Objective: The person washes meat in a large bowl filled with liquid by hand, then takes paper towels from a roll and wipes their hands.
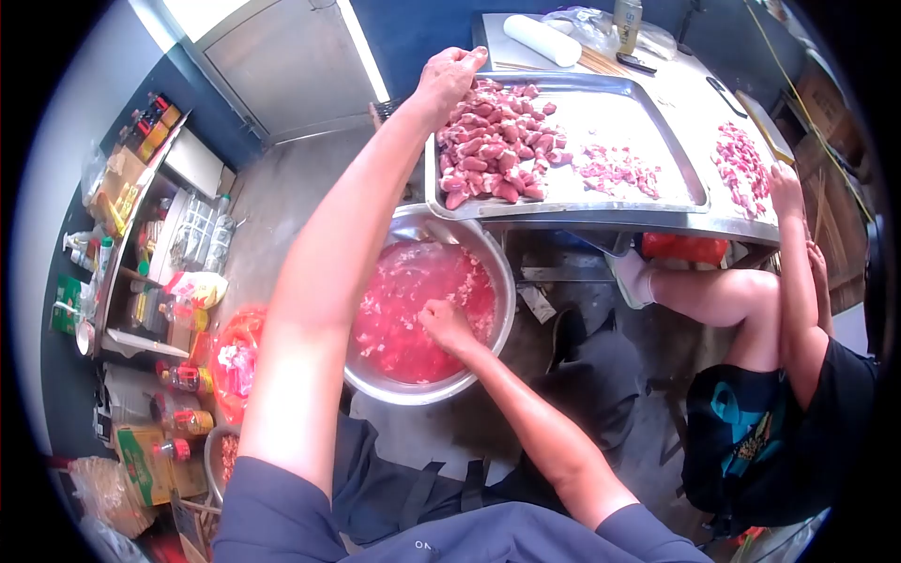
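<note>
My left hand (453,80) reaches to the far left corner of the metal tray (690,192), beside a heap of raw red meat pieces (497,141). Its fingers are closed, and what they hold, if anything, is hidden. Smaller pale pink bits (619,174) lie on the tray's right part. Below the tray, my right hand (445,326) is over the metal basin (504,310) of reddish liquid (404,291), where pale scraps float. Its fingers are curled in; whatever is inside them cannot be seen.
A co-worker (760,422) sits at the right, one hand (786,188) by a pile of cut meat (741,169) on the table (690,103). A white roll (542,40) and a spray can (627,23) stand behind the tray. Shelves with bottles (188,378) line the left.
</note>
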A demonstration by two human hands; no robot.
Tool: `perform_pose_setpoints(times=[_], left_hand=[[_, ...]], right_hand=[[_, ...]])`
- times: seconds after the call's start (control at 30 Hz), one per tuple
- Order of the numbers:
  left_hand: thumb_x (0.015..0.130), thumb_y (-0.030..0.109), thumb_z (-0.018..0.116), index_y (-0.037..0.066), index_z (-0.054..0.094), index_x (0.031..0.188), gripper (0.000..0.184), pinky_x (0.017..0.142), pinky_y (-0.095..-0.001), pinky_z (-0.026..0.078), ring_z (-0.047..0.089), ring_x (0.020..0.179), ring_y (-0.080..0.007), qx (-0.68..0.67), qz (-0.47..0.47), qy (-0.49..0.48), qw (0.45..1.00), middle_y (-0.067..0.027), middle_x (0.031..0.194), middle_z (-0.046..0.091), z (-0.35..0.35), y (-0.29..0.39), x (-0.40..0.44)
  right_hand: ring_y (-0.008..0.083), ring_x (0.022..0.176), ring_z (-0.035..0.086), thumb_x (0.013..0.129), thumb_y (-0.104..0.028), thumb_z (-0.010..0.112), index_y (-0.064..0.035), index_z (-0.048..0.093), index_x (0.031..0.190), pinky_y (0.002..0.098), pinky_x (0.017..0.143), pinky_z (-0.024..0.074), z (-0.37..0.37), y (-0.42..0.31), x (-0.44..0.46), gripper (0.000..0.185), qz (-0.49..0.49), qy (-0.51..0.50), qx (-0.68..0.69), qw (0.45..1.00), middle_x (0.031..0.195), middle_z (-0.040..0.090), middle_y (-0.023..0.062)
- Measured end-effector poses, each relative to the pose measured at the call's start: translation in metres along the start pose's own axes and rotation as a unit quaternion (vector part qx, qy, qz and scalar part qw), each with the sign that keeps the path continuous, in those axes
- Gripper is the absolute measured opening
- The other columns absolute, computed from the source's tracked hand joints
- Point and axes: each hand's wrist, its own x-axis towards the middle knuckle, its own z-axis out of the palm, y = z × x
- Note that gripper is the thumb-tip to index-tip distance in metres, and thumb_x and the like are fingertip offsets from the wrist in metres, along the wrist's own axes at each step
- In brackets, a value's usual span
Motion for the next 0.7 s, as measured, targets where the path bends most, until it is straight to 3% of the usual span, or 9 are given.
perform_pose_setpoints(times=[0.1,0.13,0.33,0.37,0.5,0.57,0.63,0.7], left_hand=[[0.092,0.032,0.057,0.0,0.062,0.093,0.032,0.067,-0.0288,0.044,0.053,0.071,-0.0124,-0.007,-0.007,-0.063,0.998,-0.0039,0.076,0.059,0.008,-0.003,0.011],[0.092,0.032,0.057,0.0,0.063,0.094,0.033,0.067,-0.0282,0.044,0.052,0.073,-0.0116,0.034,0.013,-0.058,0.998,-0.0039,0.078,0.06,0.005,0.001,0.009],[0.086,0.021,0.064,0.001,0.066,0.097,0.023,0.065,-0.0261,0.046,0.055,0.073,-0.0097,0.08,0.099,-0.006,0.992,-0.0022,0.083,0.065,-0.042,0.014,-0.048],[0.087,0.019,0.065,0.003,0.066,0.1,0.021,0.073,-0.0234,0.045,0.057,0.083,-0.008,0.06,0.081,-0.018,0.995,-0.0024,0.091,0.067,-0.053,0.011,-0.066],[0.087,0.015,0.062,0.002,0.067,0.099,0.018,0.072,-0.0256,0.048,0.061,0.084,-0.0101,0.034,0.015,-0.024,0.999,-0.0035,0.093,0.068,-0.09,-0.019,-0.15],[0.087,0.013,0.062,0.001,0.066,0.1,0.018,0.07,-0.0239,0.049,0.061,0.085,-0.0107,0.079,-0.011,-0.018,0.997,-0.0042,0.093,0.068,-0.106,-0.052,-0.184],[0.088,0.01,0.061,0.001,0.065,0.102,0.017,0.07,-0.0217,0.049,0.061,0.085,-0.0106,-0.035,-0.107,-0.006,0.994,-0.0053,0.094,0.067,-0.117,-0.073,-0.216],[0.088,0.01,0.061,0.001,0.064,0.101,0.017,0.068,-0.0216,0.051,0.063,0.083,-0.0115,-0.062,-0.131,0.005,0.989,-0.0077,0.094,0.067,-0.13,-0.096,-0.236]], right_hand=[[0.0341,0.078,0.065,0.081,-0.024,0.053,0.0005,0.063,0.081,0.0424,0.069,0.0485,-0.003,-0.001,0.001,0.026,0.006,-0.001,-0.008,1.0,0.08,0.065,0.0202],[0.039,0.078,0.064,0.079,-0.023,0.054,0.0,0.064,0.081,0.0457,0.069,0.0495,-0.002,-0.001,0.002,0.026,-0.008,0.009,0.007,1.0,0.079,0.063,0.0237],[0.0382,0.079,0.064,0.08,-0.025,0.052,-0.0008,0.064,0.08,0.0454,0.071,0.0493,-0.007,-0.004,0.002,0.027,0.032,-0.025,0.013,0.999,0.082,0.064,0.0226],[0.0379,0.08,0.064,0.08,-0.025,0.052,-0.001,0.064,0.081,0.0455,0.071,0.0493,-0.009,-0.006,0.0,0.027,0.005,-0.017,-0.016,1.0,0.083,0.065,0.022],[0.0356,0.072,0.064,0.08,-0.021,0.054,0.002,0.064,0.078,0.044,0.066,0.0485,-0.007,0.003,0.002,0.025,-0.043,-0.047,-0.003,0.998,0.075,0.063,0.0231],[0.0315,0.068,0.065,0.08,-0.021,0.054,0.0029,0.064,0.079,0.0428,0.063,0.0482,-0.015,-0.007,-0.005,0.026,-0.03,-0.046,-0.033,0.998,0.071,0.064,0.021],[0.0259,0.062,0.063,0.082,-0.02,0.053,0.0042,0.064,0.08,0.0398,0.06,0.048,-0.025,-0.021,-0.013,0.026,0.005,-0.065,0.026,0.998,0.067,0.063,0.0182],[0.0175,0.05,0.056,0.085,-0.017,0.053,0.0026,0.064,0.082,0.0328,0.045,0.0441,-0.028,-0.015,-0.005,0.023,0.063,-0.087,0.066,0.992,0.063,0.06,0.0088]])
